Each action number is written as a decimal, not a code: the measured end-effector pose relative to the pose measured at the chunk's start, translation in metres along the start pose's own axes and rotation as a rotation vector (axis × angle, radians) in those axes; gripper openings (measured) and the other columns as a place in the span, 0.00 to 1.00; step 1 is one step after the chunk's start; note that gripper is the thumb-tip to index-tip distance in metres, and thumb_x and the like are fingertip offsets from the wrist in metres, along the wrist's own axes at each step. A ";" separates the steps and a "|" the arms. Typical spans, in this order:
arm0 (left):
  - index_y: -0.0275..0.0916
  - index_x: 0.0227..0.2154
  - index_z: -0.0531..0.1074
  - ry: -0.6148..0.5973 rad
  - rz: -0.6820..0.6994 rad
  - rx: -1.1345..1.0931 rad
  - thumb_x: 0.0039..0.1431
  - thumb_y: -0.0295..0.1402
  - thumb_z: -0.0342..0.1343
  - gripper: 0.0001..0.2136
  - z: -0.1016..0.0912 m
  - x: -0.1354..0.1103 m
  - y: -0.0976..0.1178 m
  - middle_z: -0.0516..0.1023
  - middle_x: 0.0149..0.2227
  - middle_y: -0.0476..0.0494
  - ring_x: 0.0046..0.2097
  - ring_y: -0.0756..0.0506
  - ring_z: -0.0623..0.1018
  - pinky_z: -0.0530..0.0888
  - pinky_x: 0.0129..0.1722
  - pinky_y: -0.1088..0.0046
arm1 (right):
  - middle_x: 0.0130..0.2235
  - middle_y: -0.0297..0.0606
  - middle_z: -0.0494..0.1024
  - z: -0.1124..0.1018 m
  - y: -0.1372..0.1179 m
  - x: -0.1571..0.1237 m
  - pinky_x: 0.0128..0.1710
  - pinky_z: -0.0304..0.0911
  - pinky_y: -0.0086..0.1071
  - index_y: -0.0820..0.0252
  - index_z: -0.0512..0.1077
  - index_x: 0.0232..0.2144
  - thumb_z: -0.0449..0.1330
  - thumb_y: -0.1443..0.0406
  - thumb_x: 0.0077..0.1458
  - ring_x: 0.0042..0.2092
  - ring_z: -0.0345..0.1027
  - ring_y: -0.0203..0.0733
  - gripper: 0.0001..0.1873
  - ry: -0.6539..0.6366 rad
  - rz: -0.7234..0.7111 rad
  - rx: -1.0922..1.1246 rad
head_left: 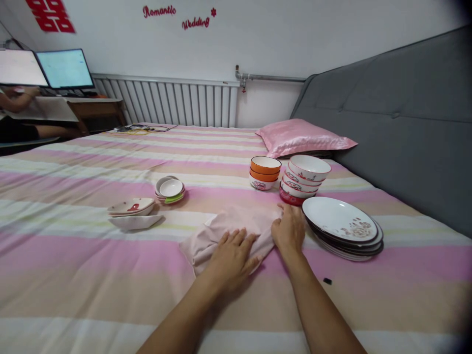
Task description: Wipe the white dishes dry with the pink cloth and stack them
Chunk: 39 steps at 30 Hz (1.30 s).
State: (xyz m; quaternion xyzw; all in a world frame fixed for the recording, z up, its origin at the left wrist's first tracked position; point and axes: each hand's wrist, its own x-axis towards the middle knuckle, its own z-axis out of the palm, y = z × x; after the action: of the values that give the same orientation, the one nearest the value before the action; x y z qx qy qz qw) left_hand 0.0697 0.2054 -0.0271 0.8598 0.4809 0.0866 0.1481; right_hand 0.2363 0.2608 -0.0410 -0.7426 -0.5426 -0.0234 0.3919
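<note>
A pale pink cloth (236, 219) lies bunched on the striped bed. It bulges somewhat, and a sliver of white shows at its upper left edge; what is under it is hidden. My left hand (232, 255) rests palm down on the cloth with the fingers stretched out. At the cloth's right end, my right hand (289, 228) has its fingers curled closed on the fabric. Just right of that hand stands a stack of white plates (339, 219) with dark rims, the top one bearing a brown flower print. Behind it is a stack of white and red bowls (309, 167).
Orange and white bowls (264, 169) stand stacked beyond the cloth. To the left are small round dishes (171, 188) and boat-shaped dishes (131, 209). A small black object (327, 281) lies near my right forearm. A pink pillow (302, 135) lies by the grey headboard (398, 113). Another person sits far left.
</note>
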 end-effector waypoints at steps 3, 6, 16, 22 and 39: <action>0.40 0.55 0.62 0.081 -0.072 0.056 0.61 0.45 0.38 0.23 -0.005 0.003 -0.004 0.62 0.59 0.37 0.60 0.40 0.60 0.51 0.59 0.54 | 0.41 0.45 0.73 0.004 -0.004 0.000 0.45 0.56 0.38 0.62 0.70 0.41 0.50 0.73 0.45 0.44 0.64 0.47 0.19 -0.044 -0.139 0.173; 0.38 0.49 0.67 0.164 -0.225 0.136 0.62 0.39 0.39 0.19 -0.016 0.004 -0.014 0.68 0.54 0.36 0.57 0.40 0.66 0.57 0.57 0.57 | 0.36 0.39 0.76 0.009 -0.009 -0.002 0.41 0.60 0.34 0.59 0.72 0.37 0.52 0.69 0.49 0.37 0.67 0.40 0.13 -0.277 -0.239 0.392; 0.38 0.39 0.74 0.101 -0.709 0.164 0.55 0.40 0.44 0.17 -0.050 -0.011 -0.071 0.78 0.38 0.36 0.42 0.39 0.75 0.69 0.37 0.68 | 0.27 0.33 0.76 -0.020 -0.030 -0.015 0.25 0.56 0.25 0.60 0.76 0.28 0.64 0.62 0.42 0.26 0.63 0.32 0.09 -1.051 -0.384 0.678; 0.40 0.35 0.74 0.047 -0.720 0.114 0.50 0.40 0.49 0.14 -0.053 -0.014 -0.083 0.78 0.38 0.38 0.42 0.39 0.76 0.68 0.36 0.69 | 0.28 0.31 0.75 -0.016 -0.034 -0.032 0.26 0.56 0.24 0.56 0.77 0.34 0.69 0.64 0.32 0.29 0.65 0.34 0.20 -1.276 -0.489 0.476; 0.39 0.25 0.67 0.144 -0.691 0.086 0.52 0.37 0.43 0.11 -0.070 -0.022 -0.082 0.76 0.30 0.41 0.34 0.42 0.75 0.64 0.29 0.71 | 0.23 0.31 0.72 -0.029 -0.031 -0.020 0.25 0.57 0.21 0.63 0.75 0.30 0.66 0.62 0.39 0.25 0.62 0.29 0.13 -1.620 -0.344 0.698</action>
State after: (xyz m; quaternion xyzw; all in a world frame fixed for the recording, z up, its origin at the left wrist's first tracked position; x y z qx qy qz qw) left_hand -0.0281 0.2397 0.0109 0.6435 0.7558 0.0714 0.0978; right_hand 0.2142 0.2307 -0.0128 -0.2784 -0.7328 0.6153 0.0832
